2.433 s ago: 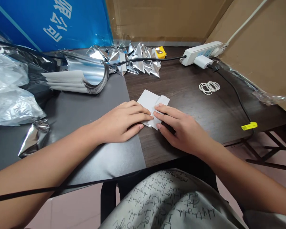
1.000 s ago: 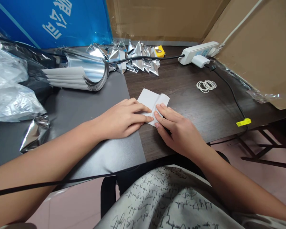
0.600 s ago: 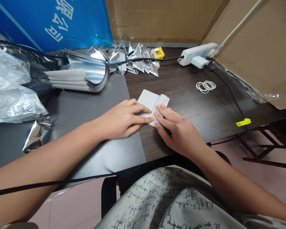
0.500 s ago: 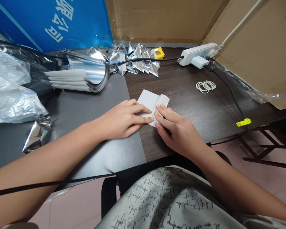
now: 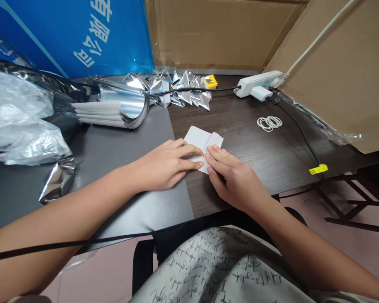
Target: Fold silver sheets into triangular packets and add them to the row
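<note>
One loosely spread left hand (image 5: pixel 169 165) pins white paper (image 5: pixel 197 136); my right hand (image 5: pixel 236 176), half-curled, presses its flap (image 5: pixel 217 139), presumably keeping it folded.

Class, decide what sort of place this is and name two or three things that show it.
Probably an indoor handwork station: it has a curled stack of silver-faced sheets, a heap of pointed foil pieces and a white power strip.

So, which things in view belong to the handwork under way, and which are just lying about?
Belong to it:
partly folded white sheet, under left hand and right hand
probably curled silver-faced sheets, folded silver pieces

Apparently lying about:
white power strip
looped white bands
yellow cable tag
crumpled plastic bag
</note>
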### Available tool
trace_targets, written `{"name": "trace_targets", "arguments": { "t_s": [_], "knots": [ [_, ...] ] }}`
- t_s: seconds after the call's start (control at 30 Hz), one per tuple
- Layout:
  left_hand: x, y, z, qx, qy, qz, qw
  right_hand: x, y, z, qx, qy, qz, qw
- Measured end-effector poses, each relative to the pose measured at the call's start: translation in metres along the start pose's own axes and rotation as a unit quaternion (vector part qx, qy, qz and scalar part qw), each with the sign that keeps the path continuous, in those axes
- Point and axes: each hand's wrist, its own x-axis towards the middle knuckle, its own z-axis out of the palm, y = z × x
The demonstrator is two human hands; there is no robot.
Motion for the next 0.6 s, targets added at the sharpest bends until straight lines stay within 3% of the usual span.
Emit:
{"name": "trace_targets", "arguments": {
  "t_s": [0.37,0.6],
  "knots": [
    [0.002,0.006,-0.002,-0.007,0.008,0.016,1.000,0.011,0.001,-0.006,-0.061,0.029,-0.024,0.997],
    [0.003,0.008,-0.003,-0.003,0.009,0.012,1.000,0.013,0.003,-0.003,-0.060,-0.007,-0.060,0.996]
  ]
}}
